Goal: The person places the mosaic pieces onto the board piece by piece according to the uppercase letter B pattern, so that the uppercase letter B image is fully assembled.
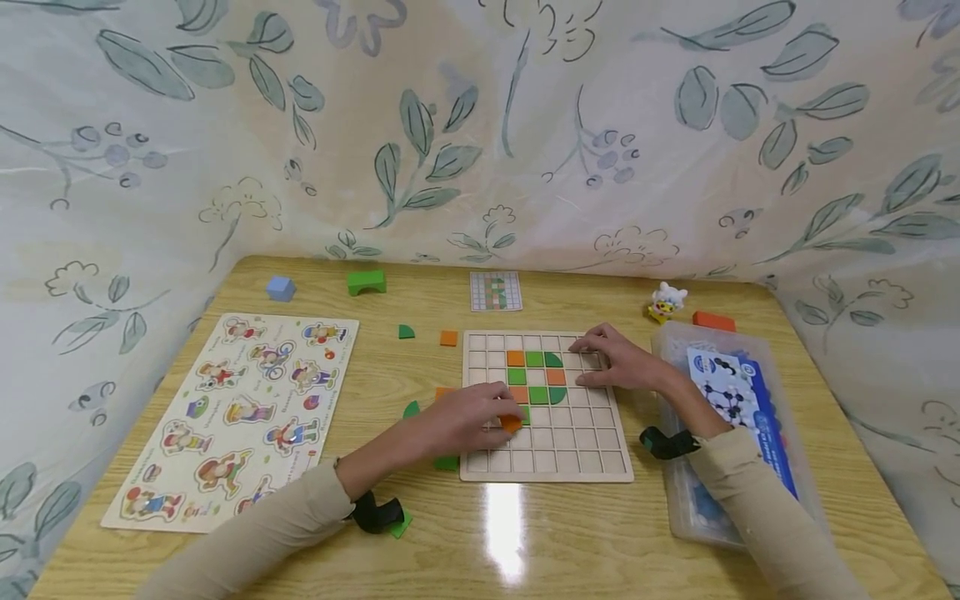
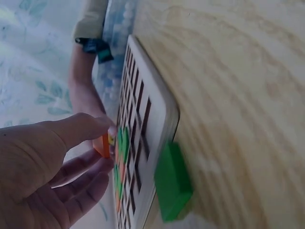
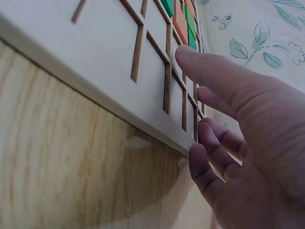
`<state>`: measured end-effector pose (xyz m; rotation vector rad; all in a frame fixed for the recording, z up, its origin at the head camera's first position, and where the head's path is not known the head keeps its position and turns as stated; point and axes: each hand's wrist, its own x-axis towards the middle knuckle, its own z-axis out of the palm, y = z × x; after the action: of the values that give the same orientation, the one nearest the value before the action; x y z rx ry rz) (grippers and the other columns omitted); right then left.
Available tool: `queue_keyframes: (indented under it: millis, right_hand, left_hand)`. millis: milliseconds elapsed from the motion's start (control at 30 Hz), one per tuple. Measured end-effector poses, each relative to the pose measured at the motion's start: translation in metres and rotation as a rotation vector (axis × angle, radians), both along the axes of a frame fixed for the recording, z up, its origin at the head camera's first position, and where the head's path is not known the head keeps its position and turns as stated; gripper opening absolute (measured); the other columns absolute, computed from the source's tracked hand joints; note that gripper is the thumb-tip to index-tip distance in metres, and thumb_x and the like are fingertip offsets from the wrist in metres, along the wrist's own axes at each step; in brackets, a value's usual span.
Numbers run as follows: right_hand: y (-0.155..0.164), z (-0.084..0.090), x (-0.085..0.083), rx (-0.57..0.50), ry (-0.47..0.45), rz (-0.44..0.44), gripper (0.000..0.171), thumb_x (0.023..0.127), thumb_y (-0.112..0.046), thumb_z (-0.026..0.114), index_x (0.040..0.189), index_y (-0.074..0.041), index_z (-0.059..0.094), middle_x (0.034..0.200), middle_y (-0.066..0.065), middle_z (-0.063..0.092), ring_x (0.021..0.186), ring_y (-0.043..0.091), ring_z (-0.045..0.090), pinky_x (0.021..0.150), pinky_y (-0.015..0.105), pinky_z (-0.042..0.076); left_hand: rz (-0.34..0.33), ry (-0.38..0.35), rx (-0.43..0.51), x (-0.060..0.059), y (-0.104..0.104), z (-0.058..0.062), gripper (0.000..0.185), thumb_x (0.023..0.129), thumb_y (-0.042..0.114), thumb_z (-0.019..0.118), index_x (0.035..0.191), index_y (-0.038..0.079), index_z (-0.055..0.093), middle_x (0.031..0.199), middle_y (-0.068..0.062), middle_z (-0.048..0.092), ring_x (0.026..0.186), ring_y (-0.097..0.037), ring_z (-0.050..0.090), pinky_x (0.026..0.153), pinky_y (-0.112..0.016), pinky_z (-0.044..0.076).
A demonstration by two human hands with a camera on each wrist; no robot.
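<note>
Beige sleeves (image 1: 255,537) stretch across the foreground, and what a delicate moment at the gridded board (image 1: 577,451)! Left hand (image 1: 461,419) pinches an orange tile (image 1: 511,424) between thumb and fingers, poised over the grid beside a seated green tile (image 1: 526,414). Right hand (image 1: 628,363) grasps nothing, fingers relaxed at the board's right side (whether they press on it, I can't tell). For a clean placement, I'd level that tile, line its edges up with one cell and lower it without nudging its green neighbour; a light right hand could steady the frame. Now, containers: several of the board's cells hold orange and green squares plus dark-green quarter-circles (image 1: 553,360), with one bare cell among them. Over on the right, the clear plastic box (image 1: 681,522) shows blue pieces (image 1: 707,506) through its wall, and a blue printed sheet (image 1: 773,433), inside or on top, hard to say.
</note>
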<state>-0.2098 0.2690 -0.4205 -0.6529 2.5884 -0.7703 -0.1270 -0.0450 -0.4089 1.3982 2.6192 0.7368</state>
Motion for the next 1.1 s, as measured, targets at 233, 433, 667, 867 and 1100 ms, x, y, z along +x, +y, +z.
queue_keyframes:
  millis: [233,433,667,867,1100]
  right_hand:
    - [-0.001,-0.001,0.001,0.003,0.004,-0.001,0.049,0.086,-0.033,0.074,0.127,-0.012,0.059,0.126,0.016,0.042,0.112,0.028,0.043,0.090,0.043,0.039]
    - [-0.002,-0.001,0.001,0.011,0.000,-0.008,0.049,0.086,-0.033,0.073,0.127,-0.012,0.059,0.126,0.016,0.042,0.111,0.028,0.043,0.089,0.042,0.039]
    - [-0.002,0.001,0.001,0.006,-0.001,-0.015,0.050,0.085,-0.031,0.074,0.128,-0.012,0.059,0.127,0.016,0.041,0.113,0.029,0.043,0.093,0.045,0.039]
    - [-0.002,0.000,0.000,0.007,-0.001,-0.018,0.051,0.084,-0.031,0.075,0.128,-0.013,0.058,0.127,0.015,0.041,0.114,0.029,0.043,0.093,0.044,0.039]
    - [-0.001,-0.001,0.000,0.004,-0.009,-0.017,0.051,0.084,-0.032,0.075,0.129,-0.013,0.058,0.128,0.015,0.041,0.114,0.028,0.043,0.092,0.043,0.038]
  left_hand:
    - [-0.037,-0.026,-0.067,0.005,0.010,-0.007,0.022,0.092,0.022,0.066,0.114,0.021,0.071,0.108,0.005,0.062,0.093,-0.007,0.055,0.080,-0.016,0.047]
    - [-0.048,-0.056,-0.055,0.009,0.014,-0.007,0.021,0.092,0.020,0.065,0.112,0.019,0.072,0.108,0.004,0.062,0.091,-0.006,0.055,0.081,-0.014,0.046]
    - [-0.041,-0.014,-0.044,0.011,0.016,-0.008,0.019,0.091,0.022,0.067,0.110,0.020,0.073,0.106,0.006,0.063,0.089,-0.003,0.056,0.075,-0.012,0.046]
    - [-0.019,0.003,-0.063,0.011,0.016,-0.007,0.018,0.091,0.022,0.067,0.109,0.022,0.073,0.107,0.006,0.063,0.093,-0.005,0.057,0.077,-0.014,0.047]
    - [-0.025,-0.015,-0.050,0.011,0.015,-0.010,0.017,0.091,0.020,0.067,0.107,0.021,0.073,0.106,0.005,0.063,0.095,-0.007,0.057,0.082,-0.017,0.047]
